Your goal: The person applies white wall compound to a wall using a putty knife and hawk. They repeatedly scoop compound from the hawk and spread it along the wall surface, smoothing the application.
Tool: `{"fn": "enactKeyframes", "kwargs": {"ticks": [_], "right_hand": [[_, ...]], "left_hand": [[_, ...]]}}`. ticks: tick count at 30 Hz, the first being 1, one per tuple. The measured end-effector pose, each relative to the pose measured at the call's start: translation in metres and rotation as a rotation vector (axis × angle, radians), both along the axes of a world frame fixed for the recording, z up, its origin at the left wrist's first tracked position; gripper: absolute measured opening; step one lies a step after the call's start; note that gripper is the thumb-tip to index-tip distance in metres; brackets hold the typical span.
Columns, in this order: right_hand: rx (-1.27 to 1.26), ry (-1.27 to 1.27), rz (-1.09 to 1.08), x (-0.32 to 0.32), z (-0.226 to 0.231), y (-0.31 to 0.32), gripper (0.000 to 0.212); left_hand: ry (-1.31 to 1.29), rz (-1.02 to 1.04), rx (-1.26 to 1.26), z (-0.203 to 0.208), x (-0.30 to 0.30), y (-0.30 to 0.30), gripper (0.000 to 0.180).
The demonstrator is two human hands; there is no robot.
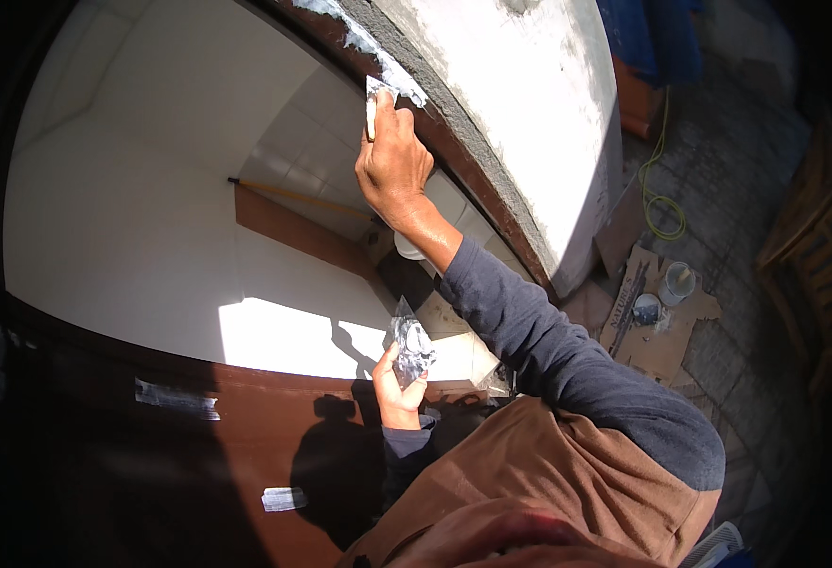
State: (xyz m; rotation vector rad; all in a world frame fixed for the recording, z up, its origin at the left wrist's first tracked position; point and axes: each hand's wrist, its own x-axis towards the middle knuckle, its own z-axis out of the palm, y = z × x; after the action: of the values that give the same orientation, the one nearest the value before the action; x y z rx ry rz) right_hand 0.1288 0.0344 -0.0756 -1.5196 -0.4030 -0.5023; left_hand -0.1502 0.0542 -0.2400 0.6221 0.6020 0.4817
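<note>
My right hand [397, 161] is stretched up, its fingers closed round a putty knife [371, 118] with a pale handle. The knife's blade is at the brown frame [477, 180], by a ragged strip of white filler [383, 62] that runs along the seam between frame and wall. Lower down, my left hand [397, 393] grips a second, wider-looking scraper [403, 317] with a pointed blade corner. A lump of white filler [416, 343] sits on that scraper; its handle is mostly hidden by the fingers.
A brown panel [274, 407] with white filler patches [284, 499] lies at lower left. The rough white wall [520, 85] rises at upper right. On the floor, a cardboard sheet [657, 355] bears a tub [678, 284] and a smaller container [646, 309]. A yellow-green cable [657, 222] coils nearby; wooden furniture [809, 275] stands far right.
</note>
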Motion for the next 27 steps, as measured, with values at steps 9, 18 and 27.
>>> {"fn": "enactKeyframes", "kwargs": {"ticks": [9,18,27], "right_hand": [[0.014,-0.152,-0.148,0.014,-0.055,-0.002,0.058],[0.080,-0.047,-0.177,0.004,-0.060,0.005,0.056],[0.078,0.012,-0.119,-0.004,-0.062,0.004,0.051]], "left_hand": [[0.006,0.008,-0.021,-0.003,-0.004,-0.001,0.021],[0.063,0.072,-0.030,-0.006,-0.005,-0.009,0.022],[0.119,0.137,-0.034,-0.007,-0.009,-0.012,0.023]]}}
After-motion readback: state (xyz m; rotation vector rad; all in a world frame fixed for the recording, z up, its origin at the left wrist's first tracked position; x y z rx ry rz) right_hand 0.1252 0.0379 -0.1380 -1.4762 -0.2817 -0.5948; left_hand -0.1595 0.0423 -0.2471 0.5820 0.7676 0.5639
